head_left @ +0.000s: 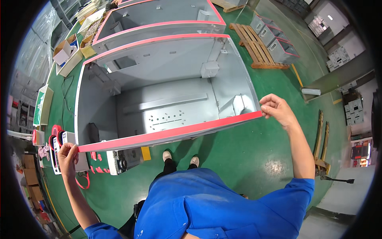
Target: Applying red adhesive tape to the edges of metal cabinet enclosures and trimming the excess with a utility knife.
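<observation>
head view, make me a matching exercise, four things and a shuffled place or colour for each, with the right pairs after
Column one:
1. left hand
2. right hand
3. wooden pallet
4. shirt

Column two:
A. under grey boxes with pink edging
B. at the right end of the near pink strip
C. blue
D. at the left end of the near pink strip

Right pairs: 1-D, 2-B, 3-A, 4-C

Red strip point(171, 132), ends indistinct at hands point(279, 112)
</observation>
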`<state>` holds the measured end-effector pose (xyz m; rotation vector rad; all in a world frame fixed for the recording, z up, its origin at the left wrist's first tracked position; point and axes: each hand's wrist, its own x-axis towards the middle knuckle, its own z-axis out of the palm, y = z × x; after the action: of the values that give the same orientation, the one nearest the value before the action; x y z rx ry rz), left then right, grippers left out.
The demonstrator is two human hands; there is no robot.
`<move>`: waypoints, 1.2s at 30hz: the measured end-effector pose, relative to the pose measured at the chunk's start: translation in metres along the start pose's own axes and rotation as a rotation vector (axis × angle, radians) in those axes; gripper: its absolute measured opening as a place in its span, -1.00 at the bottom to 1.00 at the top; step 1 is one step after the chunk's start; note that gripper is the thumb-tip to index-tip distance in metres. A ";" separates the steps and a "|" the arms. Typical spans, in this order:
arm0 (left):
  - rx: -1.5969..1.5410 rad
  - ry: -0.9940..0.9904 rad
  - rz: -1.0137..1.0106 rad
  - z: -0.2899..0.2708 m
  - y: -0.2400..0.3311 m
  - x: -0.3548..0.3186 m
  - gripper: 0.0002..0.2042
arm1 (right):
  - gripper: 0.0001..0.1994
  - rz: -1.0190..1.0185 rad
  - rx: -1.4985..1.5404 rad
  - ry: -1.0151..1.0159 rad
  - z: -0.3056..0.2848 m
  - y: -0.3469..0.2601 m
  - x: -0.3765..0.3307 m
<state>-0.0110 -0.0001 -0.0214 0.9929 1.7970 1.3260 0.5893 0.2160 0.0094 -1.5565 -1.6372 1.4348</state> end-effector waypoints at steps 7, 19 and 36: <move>0.000 0.009 -0.011 0.000 0.001 0.000 -0.90 | -0.79 0.072 0.235 0.117 0.007 0.018 -0.010; 0.053 0.029 0.047 0.004 0.001 -0.002 -0.92 | -0.73 -0.009 0.177 0.260 0.032 0.025 -0.011; 0.208 0.153 0.071 0.015 0.004 -0.003 -0.93 | -0.71 -0.059 0.203 0.249 0.031 0.033 -0.009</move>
<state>0.0040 0.0045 -0.0213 1.1003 2.0659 1.3070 0.5792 0.1901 -0.0278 -1.4907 -1.3385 1.2750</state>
